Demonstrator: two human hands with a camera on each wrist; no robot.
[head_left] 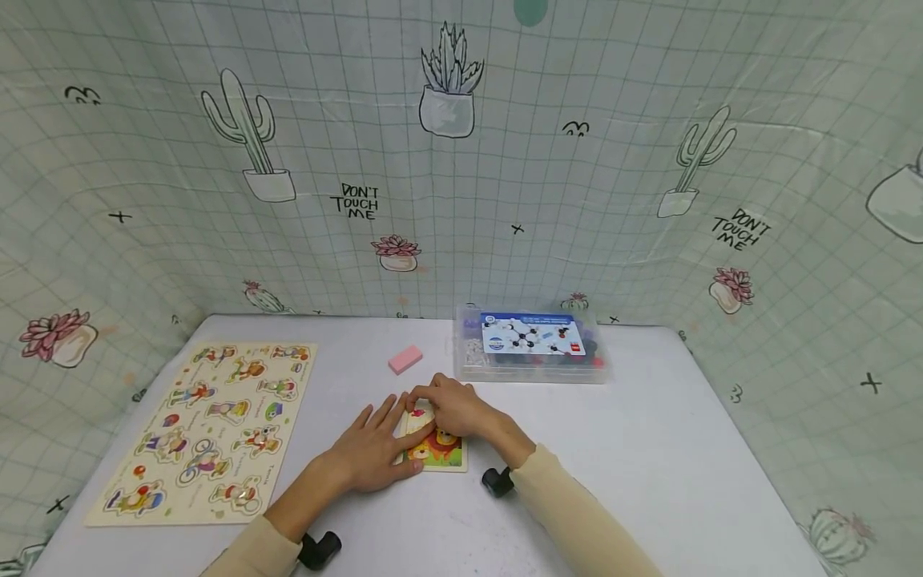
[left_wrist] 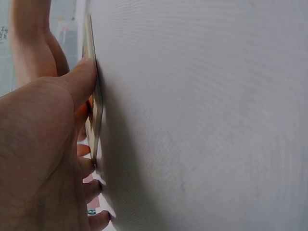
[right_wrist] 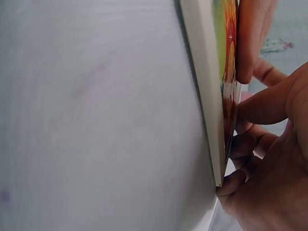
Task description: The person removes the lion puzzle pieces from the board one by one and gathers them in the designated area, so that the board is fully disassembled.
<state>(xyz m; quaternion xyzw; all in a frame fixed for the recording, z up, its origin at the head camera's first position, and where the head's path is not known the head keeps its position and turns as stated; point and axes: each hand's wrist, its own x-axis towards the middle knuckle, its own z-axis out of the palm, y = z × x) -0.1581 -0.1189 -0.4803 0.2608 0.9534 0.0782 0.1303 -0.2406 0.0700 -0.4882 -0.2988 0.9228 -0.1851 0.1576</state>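
Observation:
A small flat puzzle board (head_left: 453,460) with a lion picture lies on the white table in the head view. My left hand (head_left: 371,453) rests at its left side with fingers spread, its thumb and index finger pressing on the board. At the board's upper part, my right hand (head_left: 453,407) has its fingers curled onto the picture. The right wrist view shows my right thumb (right_wrist: 263,107) on the face of the board and the little finger (right_wrist: 232,184) at its corner. Whether a loose piece is between the right fingertips is hidden.
A large wooden puzzle board (head_left: 248,377) with several figures lies to the left. Beyond the hands sit a pink eraser-like block (head_left: 405,360) and a clear plastic case (head_left: 534,373) with a molecule-model label. A patterned cloth (head_left: 534,168) hangs behind the table.

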